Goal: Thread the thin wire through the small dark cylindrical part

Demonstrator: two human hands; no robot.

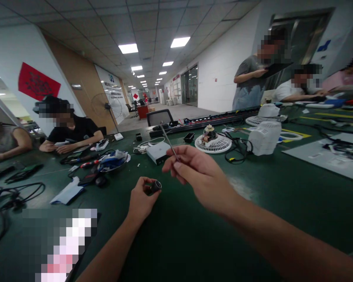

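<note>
My left hand (141, 199) pinches a small black cylindrical part (157, 185), its round end facing right and up, low over the green table. Higher and to the right, my right hand (200, 176) is closed around a thin metal rod (172, 145) that slants up and to the left between thumb and fingers. The rod's lower end is hidden in my palm, and its exact kind cannot be made out. Rod and black part are apart. Just behind my right fingers lies a grey-white box (158, 152) on the table.
Beyond my hands are a white fan grille with a motor (210, 140), a white housing (264, 138) and a small black tray (189, 137). Left lie a blue bundle (113, 160), pale blue cloth (67, 192), cables and a blurred-out device (70, 243). Several people are around the table.
</note>
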